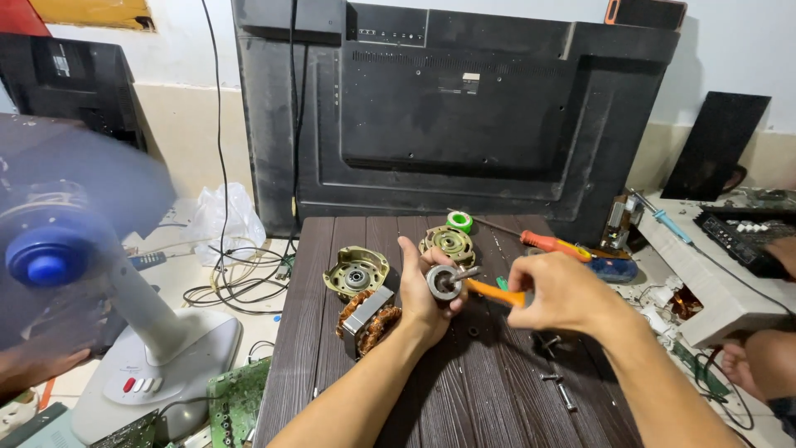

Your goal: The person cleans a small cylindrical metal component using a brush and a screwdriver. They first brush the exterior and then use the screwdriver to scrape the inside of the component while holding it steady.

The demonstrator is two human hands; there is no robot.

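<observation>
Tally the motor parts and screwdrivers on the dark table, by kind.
Motor end covers: 2
Copper-wound stator: 1
Rotor with shaft, in left hand: 1
Orange-handled screwdrivers: 2, one in right hand, one lying on the table
Total: 6

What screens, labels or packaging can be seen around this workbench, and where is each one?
Large flat television: back panel facing us, leaning on the wall behind the table, black, rectangular.
Small sticker: upper middle of that back panel, pale rectangle.
Second dark monitor: far left against the wall, black.
Plastic bag: floor left of the table, crumpled, translucent white.
</observation>
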